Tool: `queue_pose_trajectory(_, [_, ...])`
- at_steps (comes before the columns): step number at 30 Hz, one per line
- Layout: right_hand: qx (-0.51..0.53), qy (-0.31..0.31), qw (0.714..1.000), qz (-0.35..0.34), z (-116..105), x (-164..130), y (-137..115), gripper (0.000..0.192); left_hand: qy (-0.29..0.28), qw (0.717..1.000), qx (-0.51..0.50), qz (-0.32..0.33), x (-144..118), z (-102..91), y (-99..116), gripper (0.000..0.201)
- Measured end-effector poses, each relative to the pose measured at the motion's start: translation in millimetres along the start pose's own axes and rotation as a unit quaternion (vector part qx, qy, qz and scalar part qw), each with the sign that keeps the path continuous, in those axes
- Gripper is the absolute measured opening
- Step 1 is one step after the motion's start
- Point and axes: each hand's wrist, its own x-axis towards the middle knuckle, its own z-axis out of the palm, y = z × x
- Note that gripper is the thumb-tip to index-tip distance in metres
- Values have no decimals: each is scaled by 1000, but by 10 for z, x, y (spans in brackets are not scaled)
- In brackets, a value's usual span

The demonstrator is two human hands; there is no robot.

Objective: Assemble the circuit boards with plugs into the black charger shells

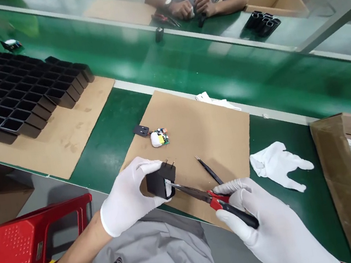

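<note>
My gloved left hand (132, 194) is closed around a black plug adapter housing (155, 182), whose two metal prongs point up and away. A white piece shows in the housing's open end. In my gloved right hand (258, 211) are long-nose pliers (201, 193) with red and black handles; their tips reach that white piece. Whether the jaws grip it, I cannot tell. Beyond the housing, a small circuit board (160, 137) with a white wrapped part lies wired to a black prong plate (141, 130). Black tweezers (210, 170) rest on the cardboard sheet (228, 129), near the pliers.
Rows of black housings (5, 87) stand on cardboard at left. A white glove (281, 166) lies at right, beside a carton (344, 185) of white pieces. Across a clear partition, a co-worker's hands (194, 7) are at work. A red stool (11, 251) stands lower left.
</note>
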Motion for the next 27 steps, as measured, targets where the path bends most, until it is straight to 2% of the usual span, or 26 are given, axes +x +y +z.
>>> queue_pose_trajectory(4, [0,-21,1000,-11,52,61,-14,30,5,998,61,29,-10,-47,20,56])
queue_pose_trajectory(9, [-18,-16,999,-26,77,94,-77,30,-6,987,150,64,-53,-42,0,62])
queue_pose_trajectory(14, [-31,-28,998,42,73,115,-124,25,-46,967,239,76,-53,-31,-53,70])
queue_pose_trajectory(17, [-16,-48,997,59,103,130,-94,24,-74,957,269,82,8,-33,-68,62])
queue_pose_trajectory(22, [-6,-32,999,32,182,104,-67,34,-104,951,282,78,112,-20,34,47])
queue_pose_trajectory(25, [-12,-29,999,16,122,50,35,41,-126,943,295,86,181,-159,65,44])
queue_pose_trajectory(27, [-19,-12,999,33,1,8,231,41,-91,938,327,74,240,-379,21,38])
